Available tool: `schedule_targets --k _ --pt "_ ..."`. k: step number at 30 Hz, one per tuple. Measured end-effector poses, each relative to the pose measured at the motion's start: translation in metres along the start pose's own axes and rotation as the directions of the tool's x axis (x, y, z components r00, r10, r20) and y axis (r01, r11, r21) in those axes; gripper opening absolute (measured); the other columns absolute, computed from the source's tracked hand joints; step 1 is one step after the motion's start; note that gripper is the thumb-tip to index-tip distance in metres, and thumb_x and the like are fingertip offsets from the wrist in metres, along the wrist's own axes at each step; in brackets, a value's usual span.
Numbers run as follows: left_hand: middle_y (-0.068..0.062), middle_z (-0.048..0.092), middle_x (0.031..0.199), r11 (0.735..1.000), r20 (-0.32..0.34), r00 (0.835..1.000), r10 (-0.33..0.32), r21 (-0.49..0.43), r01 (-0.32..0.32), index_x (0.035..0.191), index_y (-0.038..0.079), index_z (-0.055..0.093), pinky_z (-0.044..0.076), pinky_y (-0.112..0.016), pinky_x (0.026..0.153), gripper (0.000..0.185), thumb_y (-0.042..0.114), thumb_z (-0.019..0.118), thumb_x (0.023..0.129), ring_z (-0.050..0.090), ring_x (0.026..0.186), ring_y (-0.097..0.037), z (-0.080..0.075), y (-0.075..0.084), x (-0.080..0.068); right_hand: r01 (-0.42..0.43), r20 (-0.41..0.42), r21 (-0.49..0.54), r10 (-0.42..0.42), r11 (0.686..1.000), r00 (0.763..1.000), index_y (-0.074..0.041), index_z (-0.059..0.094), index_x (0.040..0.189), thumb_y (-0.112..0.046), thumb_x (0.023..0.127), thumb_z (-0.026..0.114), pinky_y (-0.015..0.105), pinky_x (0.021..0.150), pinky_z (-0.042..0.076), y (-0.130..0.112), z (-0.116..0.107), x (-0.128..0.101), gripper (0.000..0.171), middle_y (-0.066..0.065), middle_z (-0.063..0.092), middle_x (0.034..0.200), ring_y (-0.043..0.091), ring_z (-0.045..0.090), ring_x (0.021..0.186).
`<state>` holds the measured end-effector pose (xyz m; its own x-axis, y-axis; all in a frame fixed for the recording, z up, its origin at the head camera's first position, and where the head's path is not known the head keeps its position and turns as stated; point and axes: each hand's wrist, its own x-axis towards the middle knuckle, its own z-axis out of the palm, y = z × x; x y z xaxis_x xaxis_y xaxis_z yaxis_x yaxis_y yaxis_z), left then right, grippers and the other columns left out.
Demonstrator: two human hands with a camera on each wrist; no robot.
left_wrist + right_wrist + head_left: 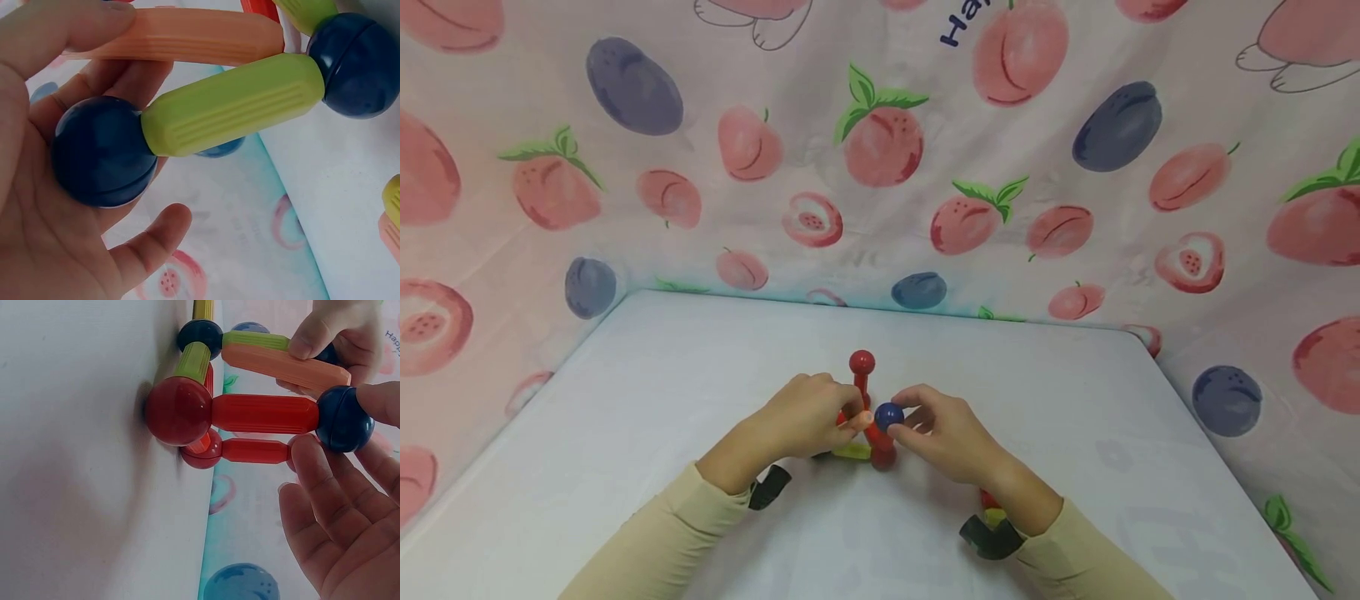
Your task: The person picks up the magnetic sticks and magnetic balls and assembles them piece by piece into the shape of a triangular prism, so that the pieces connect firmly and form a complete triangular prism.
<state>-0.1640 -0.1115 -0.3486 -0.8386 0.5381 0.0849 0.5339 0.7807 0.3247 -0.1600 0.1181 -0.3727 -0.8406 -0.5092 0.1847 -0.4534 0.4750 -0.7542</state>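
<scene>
A structure of ball-and-rod building pieces stands on the white table, with a red ball at a lower corner. My left hand pinches an orange rod between thumb and fingers. Beside that palm, a blue ball tops a yellow-green rod that rises from another blue ball. My right hand holds a blue ball at the top of an upright red rod. The orange rod's free end comes right up to this ball. Behind stands another red rod.
The white table ends at a back edge against a fruit-printed cloth. Red and yellow-green pieces lie partly hidden by my right wrist. In the left wrist view, a yellow piece shows at the right edge.
</scene>
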Motion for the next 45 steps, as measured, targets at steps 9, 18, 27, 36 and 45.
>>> schedule_targets --k 9,18,27,36,45 --pt "0.016 0.057 0.070 0.999 0.004 1.000 0.010 0.042 -0.010 0.092 0.019 0.074 0.043 -0.043 0.083 0.013 0.031 0.073 0.093 0.051 0.078 -0.014 -0.0018 0.0032 -0.0003 -0.007 -0.022 -0.009 0.007 1.000 1.000 -0.008 0.061 0.120 -0.017 0.094 0.071 0.027 0.077 0.055 0.0011 -0.0008 0.0002 0.029 0.003 0.068 0.112 0.019 0.068 0.093" --pt "0.015 0.053 0.065 0.992 -0.008 1.000 0.019 0.124 -0.018 0.087 0.020 0.072 0.044 -0.049 0.087 0.014 0.032 0.072 0.093 0.052 0.077 -0.014 -0.0011 0.0051 0.0004 0.003 0.019 0.011 -0.003 1.000 1.000 -0.005 0.060 0.129 -0.017 0.090 0.075 0.046 0.085 0.056 -0.0017 -0.0008 0.0027 0.043 0.006 0.066 0.120 0.024 0.066 0.098" --pt "0.013 0.053 0.064 0.990 -0.008 1.000 0.020 0.142 -0.019 0.086 0.018 0.073 0.045 -0.046 0.083 0.016 0.033 0.072 0.093 0.051 0.076 -0.015 0.0000 0.0065 0.0030 0.014 0.010 0.007 -0.014 1.000 1.000 -0.004 0.060 0.127 -0.015 0.091 0.074 0.047 0.084 0.056 -0.0018 0.0011 0.0024 0.040 0.007 0.067 0.116 0.024 0.066 0.097" --pt "0.013 0.055 0.065 0.988 0.007 1.000 0.011 0.154 -0.012 0.084 0.018 0.073 0.045 -0.046 0.083 0.016 0.032 0.073 0.093 0.052 0.076 -0.015 0.0001 0.0071 0.0043 0.009 -0.001 -0.002 -0.009 1.000 1.000 -0.004 0.060 0.127 -0.015 0.091 0.074 0.048 0.084 0.056 -0.0010 0.0018 0.0019 0.040 0.005 0.067 0.115 0.023 0.065 0.096" --pt "0.013 0.055 0.063 0.987 0.009 1.000 0.003 0.158 -0.005 0.082 0.019 0.072 0.044 -0.043 0.081 0.015 0.032 0.076 0.090 0.051 0.075 -0.015 0.0015 0.0072 0.0088 0.003 -0.016 -0.003 -0.003 1.000 1.000 -0.006 0.060 0.127 -0.015 0.091 0.074 0.047 0.083 0.056 -0.0014 0.0016 0.0004 0.039 0.004 0.066 0.115 0.022 0.064 0.096"
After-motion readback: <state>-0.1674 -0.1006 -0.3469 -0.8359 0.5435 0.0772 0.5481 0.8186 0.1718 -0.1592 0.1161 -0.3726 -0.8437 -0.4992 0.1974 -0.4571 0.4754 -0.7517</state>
